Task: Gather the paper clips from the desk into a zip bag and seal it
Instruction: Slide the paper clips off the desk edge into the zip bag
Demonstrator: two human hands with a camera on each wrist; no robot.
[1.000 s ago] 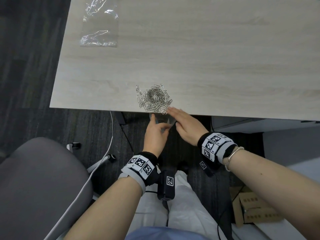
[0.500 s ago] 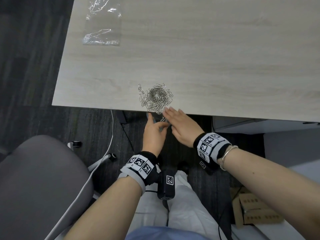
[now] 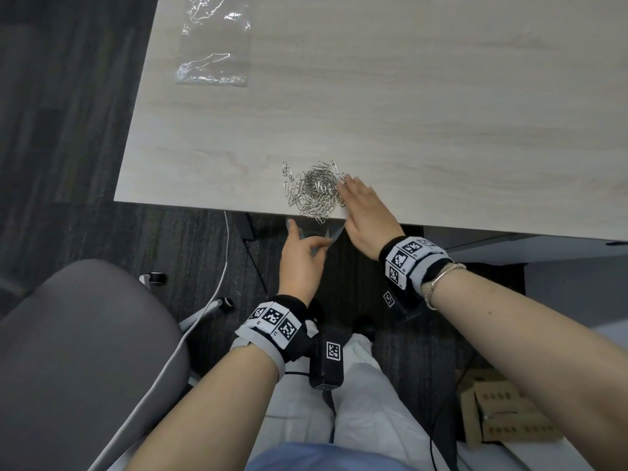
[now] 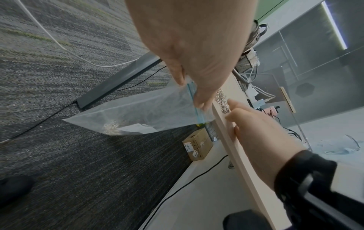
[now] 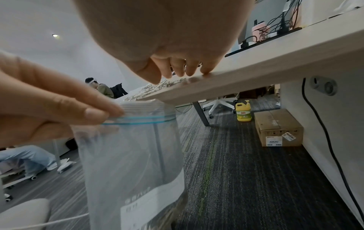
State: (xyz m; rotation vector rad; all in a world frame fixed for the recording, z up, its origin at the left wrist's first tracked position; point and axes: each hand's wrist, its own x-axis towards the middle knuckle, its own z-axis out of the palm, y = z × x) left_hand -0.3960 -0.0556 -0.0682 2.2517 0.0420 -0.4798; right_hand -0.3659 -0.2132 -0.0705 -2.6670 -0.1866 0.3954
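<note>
We pinch the zip bag (image 5: 133,155) at its mouth w/ left hand (image 3: 300,258), just below the desk (image 3: 407,96) edge. Right hand (image 3: 365,212), fingers straight, rests on the desk touching the paper clips (image 3: 314,192) piled at that edge.

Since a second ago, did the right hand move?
Yes. The right hand slid forward over the desk edge; its fingertips now touch the right side of the paper clips, where earlier they sat at the near edge.
</note>
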